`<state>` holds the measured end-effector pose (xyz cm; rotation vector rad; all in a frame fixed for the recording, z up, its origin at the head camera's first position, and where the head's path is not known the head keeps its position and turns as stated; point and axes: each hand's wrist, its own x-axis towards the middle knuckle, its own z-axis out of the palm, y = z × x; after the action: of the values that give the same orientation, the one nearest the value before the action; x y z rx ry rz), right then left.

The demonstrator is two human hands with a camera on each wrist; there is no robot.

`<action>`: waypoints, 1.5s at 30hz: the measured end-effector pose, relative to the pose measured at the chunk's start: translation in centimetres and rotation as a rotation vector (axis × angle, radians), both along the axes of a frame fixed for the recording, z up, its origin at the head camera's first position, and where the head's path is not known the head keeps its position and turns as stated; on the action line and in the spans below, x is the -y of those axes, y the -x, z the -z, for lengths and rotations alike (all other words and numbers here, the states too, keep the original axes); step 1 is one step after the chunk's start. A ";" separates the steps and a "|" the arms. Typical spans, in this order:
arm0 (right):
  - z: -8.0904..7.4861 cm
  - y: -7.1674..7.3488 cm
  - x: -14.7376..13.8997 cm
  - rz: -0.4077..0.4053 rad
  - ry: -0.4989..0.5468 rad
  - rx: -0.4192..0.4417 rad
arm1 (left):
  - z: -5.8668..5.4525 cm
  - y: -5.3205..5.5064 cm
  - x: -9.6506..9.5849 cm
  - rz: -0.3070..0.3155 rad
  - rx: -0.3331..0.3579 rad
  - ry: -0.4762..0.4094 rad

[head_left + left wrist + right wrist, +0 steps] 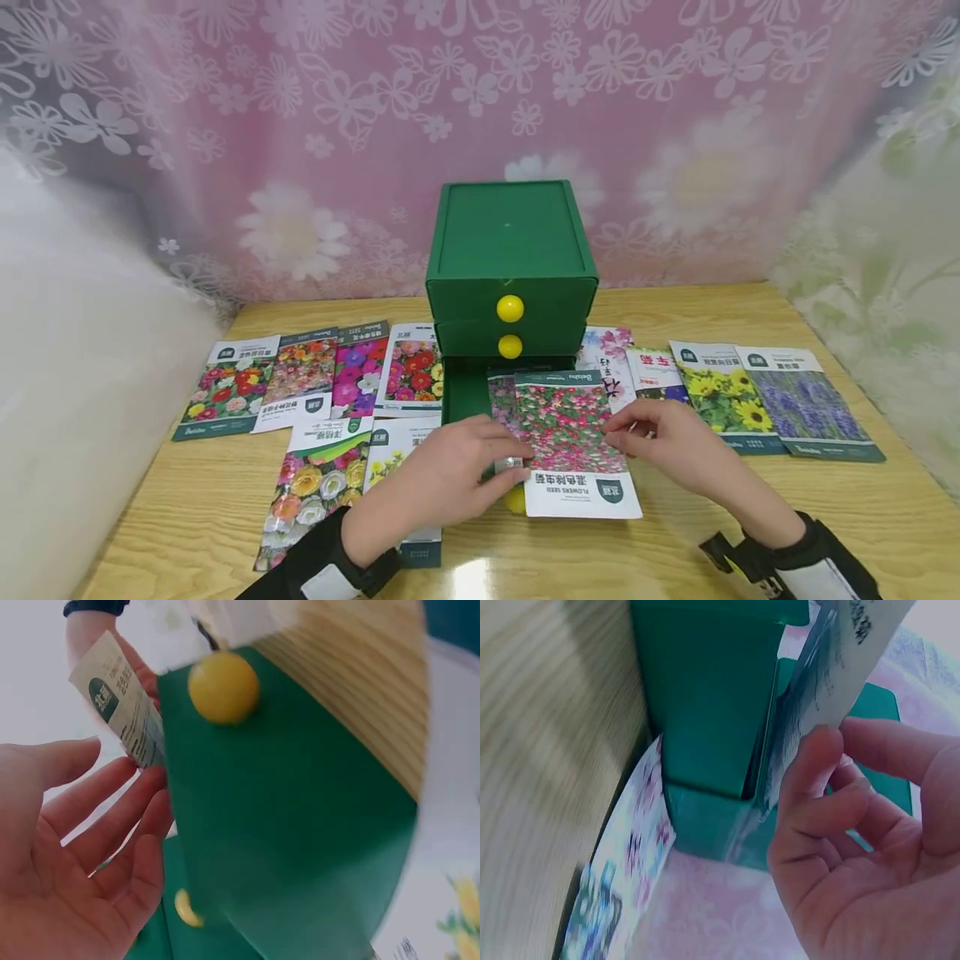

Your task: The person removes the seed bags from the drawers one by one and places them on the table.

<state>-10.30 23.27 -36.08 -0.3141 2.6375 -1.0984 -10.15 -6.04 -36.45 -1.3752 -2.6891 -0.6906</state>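
A flower seed packet (570, 429) with pink and red blooms lies over the pulled-out bottom drawer of a green drawer cabinet (512, 229). My right hand (667, 442) pinches the packet's right edge between thumb and fingers; the right wrist view shows the pinch on the packet (832, 682) closely. My left hand (446, 471) is at its left edge, fingers extended and thumb apart; in the left wrist view the fingertips reach the packet (124, 701). Beneath it, a second packet (502, 400) shows partly inside the drawer. The drawer's yellow knob (515, 500) is partly covered.
Several seed packets lie left of the cabinet, among them one with mixed roses (318, 487). More lie on the right, including a yellow-flowered packet (723, 387) and a purple-flowered one (813, 408). The wooden table (180, 500) meets a floral curtain (337, 167) behind.
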 end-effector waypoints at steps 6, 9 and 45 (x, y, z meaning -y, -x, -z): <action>-1.1 -1.5 -3.0 -0.057 -0.039 -0.043 | -0.2 -1.2 -1.8 0.111 -0.004 0.030; -1.5 -2.2 -4.2 -0.074 -0.064 -0.073 | -0.4 -1.7 -2.5 0.155 0.012 0.057; 3.9 -3.8 -6.5 -0.134 -0.260 0.065 | 3.5 -3.3 -6.5 0.303 -0.005 0.448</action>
<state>-6.54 29.78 -39.98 -0.3861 2.6183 -0.7027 -6.86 0.51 -39.94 -1.9024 -2.7670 -0.0846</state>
